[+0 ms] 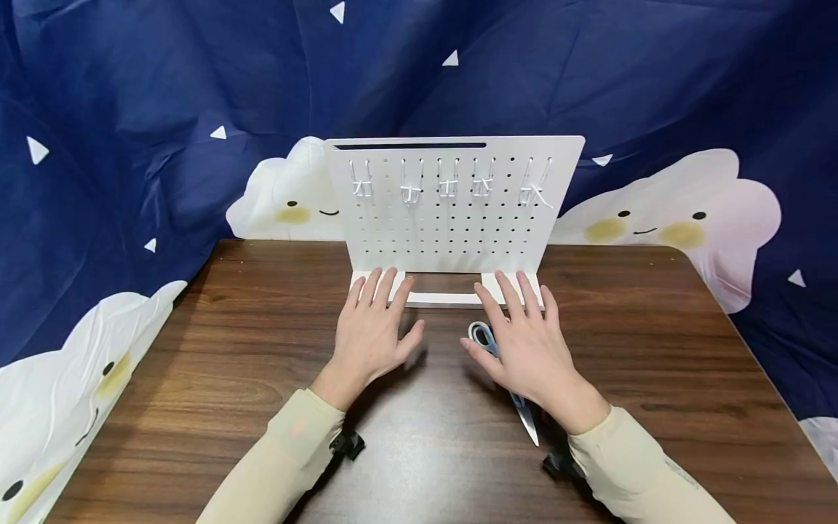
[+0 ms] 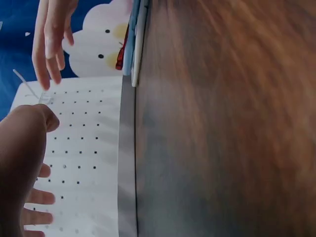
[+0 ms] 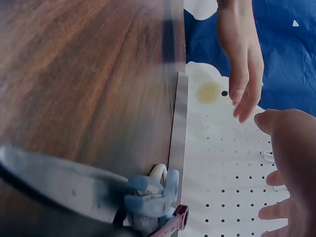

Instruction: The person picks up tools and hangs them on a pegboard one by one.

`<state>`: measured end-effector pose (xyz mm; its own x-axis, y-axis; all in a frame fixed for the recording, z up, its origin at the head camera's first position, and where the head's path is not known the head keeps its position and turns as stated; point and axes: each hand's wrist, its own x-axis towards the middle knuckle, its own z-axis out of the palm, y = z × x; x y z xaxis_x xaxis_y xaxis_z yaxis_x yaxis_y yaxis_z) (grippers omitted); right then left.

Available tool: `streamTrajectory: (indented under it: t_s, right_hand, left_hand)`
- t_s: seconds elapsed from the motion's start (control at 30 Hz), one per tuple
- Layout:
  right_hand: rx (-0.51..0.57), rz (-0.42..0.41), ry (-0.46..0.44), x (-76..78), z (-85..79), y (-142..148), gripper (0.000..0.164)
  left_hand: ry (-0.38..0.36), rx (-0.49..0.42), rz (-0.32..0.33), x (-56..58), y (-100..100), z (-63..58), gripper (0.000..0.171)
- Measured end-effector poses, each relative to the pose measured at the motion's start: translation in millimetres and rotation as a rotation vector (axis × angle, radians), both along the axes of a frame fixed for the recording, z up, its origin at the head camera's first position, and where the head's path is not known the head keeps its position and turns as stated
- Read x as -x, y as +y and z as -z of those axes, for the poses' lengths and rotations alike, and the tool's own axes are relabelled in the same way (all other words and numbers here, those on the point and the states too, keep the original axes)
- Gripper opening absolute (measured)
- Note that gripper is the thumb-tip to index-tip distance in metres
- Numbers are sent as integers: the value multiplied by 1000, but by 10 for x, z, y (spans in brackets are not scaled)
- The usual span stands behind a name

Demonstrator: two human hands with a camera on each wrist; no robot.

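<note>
Forearms [image 1: 268, 466] stretch forward over a wooden tabletop [image 1: 262, 349], left hand [image 1: 369, 338] and right hand [image 1: 532, 356] apart, palms down, fingers [image 1: 370, 288] extended and released, before an upright white pegboard [image 1: 428, 216]; scissors [image 1: 526, 418] lie partly hidden beneath the right hand.

You're looking at a glossy wood-grain table [image 1: 419, 466]; scissors [image 1: 527, 421] showing smooth metal blade, plastic-looking handles [image 3: 148, 205]. Pegboard [image 1: 456, 224] is reading smooth, matt; metal or plastic, can't tell. You're wearing cloth sleeves [image 1: 281, 451]; backdrop [image 1: 262, 58] showing creased cloth.
</note>
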<state>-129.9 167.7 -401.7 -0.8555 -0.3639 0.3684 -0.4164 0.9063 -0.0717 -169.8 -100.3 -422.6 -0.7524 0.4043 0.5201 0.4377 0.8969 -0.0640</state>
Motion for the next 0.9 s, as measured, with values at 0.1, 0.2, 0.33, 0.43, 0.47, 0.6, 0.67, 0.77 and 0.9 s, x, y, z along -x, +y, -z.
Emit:
streamTrajectory:
  t_s: [0.1,0.2,0.33,0.43,0.47,0.6,0.67,0.77,0.9]
  right_hand:
    - [40,-23,-3,-22,0,45,82]
    - [92,-53,-9,-45,-4,83,77]
    - [168,-78,-7,-76,-22,137,64]
    - [208,-88,12,-87,-40,187,52]
    - [218,-90,16,-89,-47,205,48]
    - [242,-72,-3,-99,-58,285,35]
    - [253,-53,-28,-104,-56,324,32]
    - [268,-32,-71,-111,-56,378,29]
    - [280,-20,-107,-121,-51,438,25]
  left_hand:
    - [6,-38,22,18,-15,3,61]
    - [0,-78,42,32,-36,3,55]
    - [-44,-146,71,53,-70,-14,46]
    - [-100,-218,96,82,-108,-37,40]
    - [-120,-241,100,91,-126,-44,40]
    - [-203,-316,103,126,-208,-72,37]
    - [-232,-342,96,145,-252,-86,37]
    - [-258,-375,75,181,-317,-100,36]
    - [-281,-455,51,238,-395,-99,34]
